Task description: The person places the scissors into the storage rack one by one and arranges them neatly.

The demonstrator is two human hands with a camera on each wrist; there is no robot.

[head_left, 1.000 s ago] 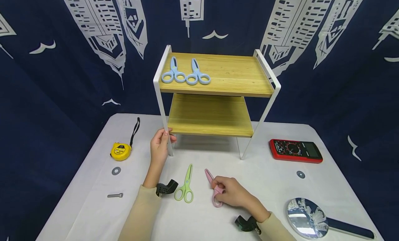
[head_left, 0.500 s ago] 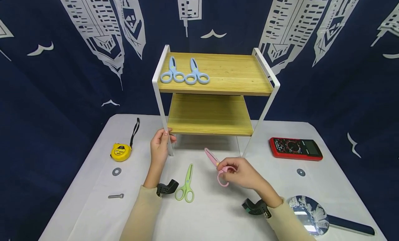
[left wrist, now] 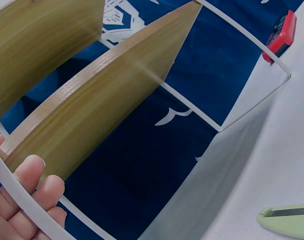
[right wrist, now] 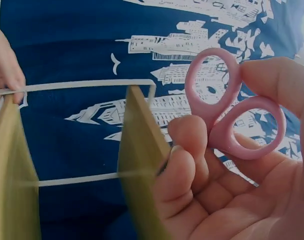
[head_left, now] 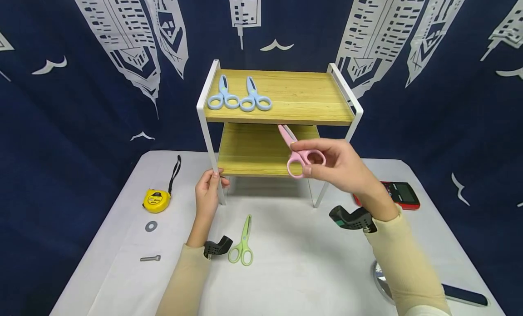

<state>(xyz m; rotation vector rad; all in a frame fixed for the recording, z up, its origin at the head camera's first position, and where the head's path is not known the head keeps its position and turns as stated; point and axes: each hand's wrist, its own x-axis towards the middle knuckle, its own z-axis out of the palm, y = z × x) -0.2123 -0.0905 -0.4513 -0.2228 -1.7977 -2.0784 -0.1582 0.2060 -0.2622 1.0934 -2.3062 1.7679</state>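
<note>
Pink scissors [head_left: 300, 155] are pinched by the handle loops in the right hand [head_left: 341, 166], held in the air just in front of the rack's lower shelf [head_left: 253, 150]; long axis runs up and to the left, blades toward the rack, tip approx. level w/ the top shelf [head_left: 302, 96] edge. The rack's white front leg [head_left: 215, 182] is gripped by the left hand [head_left: 207, 193], well apart from the scissors. Blades are cut off in the right wrist view; only the loops are shown there.
</note>
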